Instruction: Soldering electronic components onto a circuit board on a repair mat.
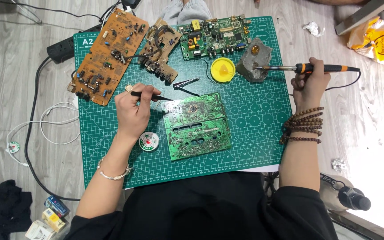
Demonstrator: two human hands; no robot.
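Dressed in black, with sleeves pushed up past the elbows. Thin silver bracelet (113, 172) on the left wrist. Brown wooden beads (303, 126) wound several times round the right wrist

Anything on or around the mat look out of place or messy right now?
Mostly tidy. Two crumpled foil scraps lie on the floor, one above the green mat and one beside the right arm. The brown circuit board overhangs the mat's left edge.

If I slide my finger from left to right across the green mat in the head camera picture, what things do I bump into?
Brown circuit board → left hand holding black tweezers → small solder reel → green circuit board → yellow round tin → grey stone block → right hand holding soldering iron.
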